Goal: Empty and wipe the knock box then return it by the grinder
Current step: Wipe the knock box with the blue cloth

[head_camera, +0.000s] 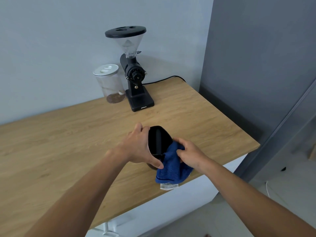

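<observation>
A black knock box (158, 141) with a bar across its mouth stands on the wooden counter (68, 142), near the front right edge. My left hand (140, 146) grips its left rim and wall. My right hand (189, 154) holds a blue cloth (172, 166) bunched against the box's right rim, and the cloth hangs down over the box's near side. A white tag shows at the cloth's lower edge. The black grinder (135, 77) with a clear hopper stands at the back of the counter, well beyond the box.
A clear jar (109, 82) with a white lid and some brown grounds stands left of the grinder. The grinder's black cable (164, 79) runs right along the counter's back. A grey panel (256, 65) rises at the right, and the floor lies beyond the counter's right edge.
</observation>
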